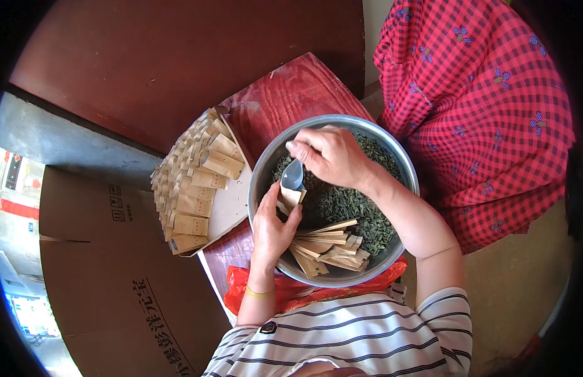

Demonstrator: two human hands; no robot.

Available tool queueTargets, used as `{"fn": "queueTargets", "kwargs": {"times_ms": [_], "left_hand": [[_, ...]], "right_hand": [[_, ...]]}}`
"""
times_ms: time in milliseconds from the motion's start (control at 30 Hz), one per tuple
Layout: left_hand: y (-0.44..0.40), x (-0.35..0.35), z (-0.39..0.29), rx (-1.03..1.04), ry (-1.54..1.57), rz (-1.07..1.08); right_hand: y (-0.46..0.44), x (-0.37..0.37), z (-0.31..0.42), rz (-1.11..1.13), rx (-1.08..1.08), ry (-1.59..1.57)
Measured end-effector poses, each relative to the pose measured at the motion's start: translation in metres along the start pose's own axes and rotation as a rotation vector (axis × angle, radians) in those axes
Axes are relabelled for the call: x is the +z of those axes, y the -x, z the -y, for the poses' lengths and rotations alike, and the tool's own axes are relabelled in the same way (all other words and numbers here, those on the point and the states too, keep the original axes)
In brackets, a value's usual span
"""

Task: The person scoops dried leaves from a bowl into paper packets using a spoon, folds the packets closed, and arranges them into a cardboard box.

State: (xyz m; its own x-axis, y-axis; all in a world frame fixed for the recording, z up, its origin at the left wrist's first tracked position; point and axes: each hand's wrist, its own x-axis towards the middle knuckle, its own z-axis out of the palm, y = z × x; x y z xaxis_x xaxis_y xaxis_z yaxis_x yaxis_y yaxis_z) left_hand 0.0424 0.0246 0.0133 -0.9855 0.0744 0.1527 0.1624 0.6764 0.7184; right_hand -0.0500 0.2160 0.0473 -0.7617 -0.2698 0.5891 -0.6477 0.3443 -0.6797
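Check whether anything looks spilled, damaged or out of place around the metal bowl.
Nothing looks plainly spilled or damaged. Mildly odd: loose paper packets lie fanned unevenly inside the metal bowl with the dark leaves, while other packets crowd together on the white tray. A red plastic bag bunches untidily at the bowl's near side.

there are two hands (pixel 270 230), one metal basin (pixel 261 182), one checked cloth (pixel 473 132), one cardboard box (pixel 103 251); packets (pixel 193 205) are too many to count.
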Motion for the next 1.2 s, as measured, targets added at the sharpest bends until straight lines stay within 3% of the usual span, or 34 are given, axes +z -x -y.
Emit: {"fn": "queueTargets", "kwargs": {"times_ms": [167, 233, 300, 433, 500, 633, 900, 967, 1167, 1200], "left_hand": [[0.000, 0.002, 0.004, -0.034, 0.006, -0.012], [0.000, 0.001, 0.004, -0.058, 0.017, -0.006], [0.001, 0.002, 0.004, -0.054, 0.020, -0.022], [0.000, 0.003, 0.007, -0.045, 0.062, -0.032], [0.000, 0.004, 0.009, -0.063, 0.066, -0.042], [0.000, 0.005, 0.012, -0.028, 0.055, -0.061], [0.000, 0.005, 0.008, 0.007, 0.018, -0.098], [0.000, 0.005, 0.007, -0.009, 0.028, -0.103], [0.000, 0.003, 0.008, 0.041, -0.014, -0.102], [-0.001, 0.003, 0.009, 0.025, -0.029, -0.077]], "right_hand": [[-0.004, -0.002, -0.019, -0.098, 0.120, 0.001], [-0.003, 0.000, -0.031, -0.077, 0.075, 0.112], [0.001, 0.009, -0.047, 0.003, 0.059, 0.386], [0.009, 0.020, -0.058, 0.154, 0.068, 0.546], [0.015, 0.030, -0.059, 0.373, 0.260, 0.383], [0.014, 0.029, -0.058, 0.451, 0.260, 0.336], [-0.005, -0.005, -0.043, 0.145, 0.447, 0.084], [-0.008, -0.011, -0.037, 0.014, 0.362, -0.015], [-0.003, -0.001, -0.013, -0.005, 0.310, -0.127], [-0.003, 0.003, -0.011, -0.049, 0.139, -0.026]]}}
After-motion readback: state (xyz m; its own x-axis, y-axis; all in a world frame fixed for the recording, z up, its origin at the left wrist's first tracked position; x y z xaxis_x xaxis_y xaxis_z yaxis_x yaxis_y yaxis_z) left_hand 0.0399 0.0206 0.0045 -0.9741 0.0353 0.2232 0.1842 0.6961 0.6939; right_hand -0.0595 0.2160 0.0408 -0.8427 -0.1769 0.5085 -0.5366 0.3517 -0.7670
